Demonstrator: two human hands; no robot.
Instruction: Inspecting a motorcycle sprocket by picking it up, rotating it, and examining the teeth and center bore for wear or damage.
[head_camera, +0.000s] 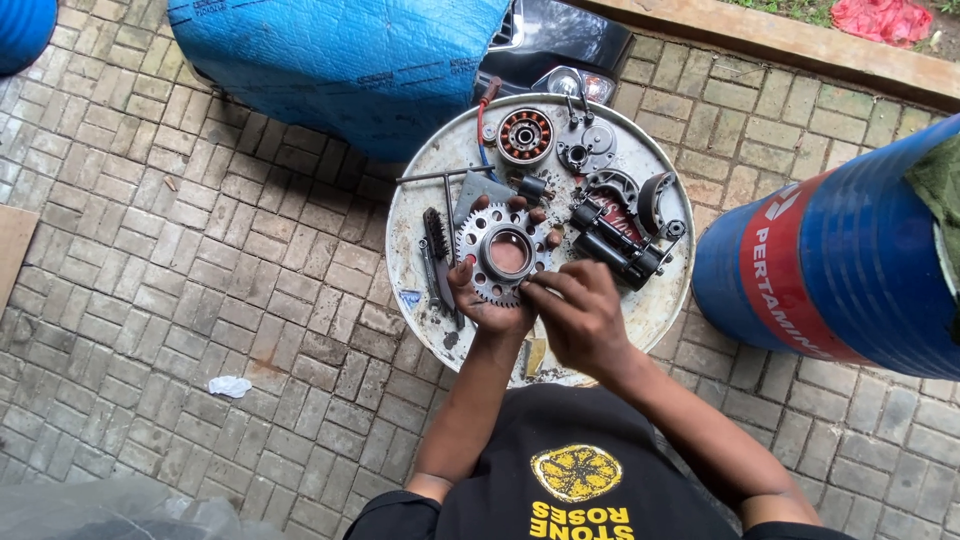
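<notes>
At the centre of the frame the left hand (490, 295) cradles a toothed metal sprocket (503, 252) from beneath, its fingers curling up past the far rim and its thumb lying on the near teeth, so the hand is clasped around the part. The right hand (580, 320) comes in from the lower right with its fingertips pinched against the sprocket's near edge; whether they grip something small there cannot be told. The sprocket is held just above a round, pale drum top (660, 310) that serves as a table.

On that drum top, at the upper middle of the frame, lies a copper-wound stator (525, 135), with a grey metal cover plate (590, 148) just right of it. A black starter motor (620, 250) lies right of the sprocket, and a dark brush (437, 250) lies to its left, beside a thin metal rod (440, 176).

A blue tarpaulin (340, 60) covers something bulky at the upper centre. At the right edge a blue barrel (870, 270) lies tilted, bearing a red band with white lettering. A small white scrap (230, 386) lies on the brick paving (150, 250) at lower left. A red cloth (880, 20) sits in the upper right corner.
</notes>
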